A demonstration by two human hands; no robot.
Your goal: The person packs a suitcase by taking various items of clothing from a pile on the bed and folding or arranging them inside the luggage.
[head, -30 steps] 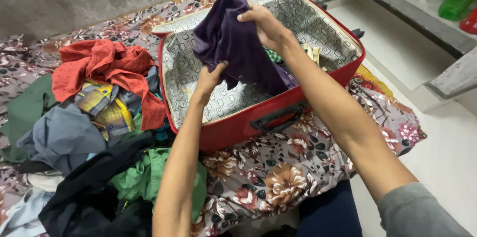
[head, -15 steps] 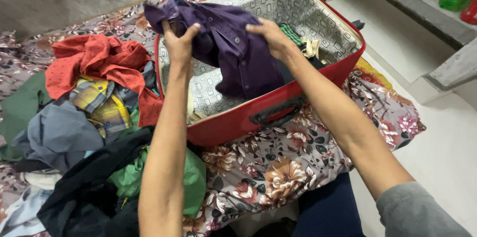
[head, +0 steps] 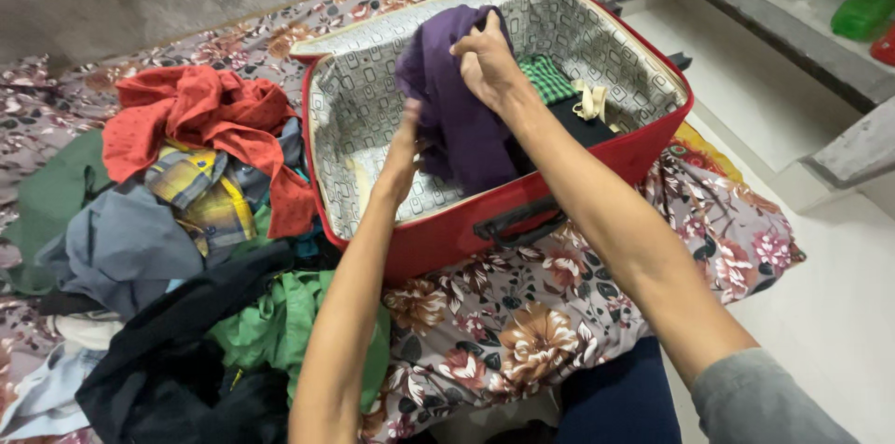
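Observation:
A dark purple shirt [head: 457,118] hangs over the open red suitcase [head: 597,160], which has a patterned grey lining. My right hand [head: 485,62] grips the shirt's top and holds it up. Flat against the lower left side of the cloth lies my left hand [head: 403,150], its fingers mostly straight. Inside the suitcase at the right lie a green checked cloth [head: 548,79], a black garment [head: 583,127] and a cream strap [head: 591,99].
A heap of clothes lies left of the suitcase on a floral sheet [head: 522,314]: a red garment [head: 200,122], a yellow checked shirt [head: 200,192], grey [head: 121,244], green [head: 270,327] and black [head: 177,360] pieces. A grey ledge [head: 792,15] with a green bottle [head: 862,1] runs at the right.
My left hand let go of the shirt's upper corner and dropped to its lower side. The shirt, spread wide before, now hangs bunched from my right hand.

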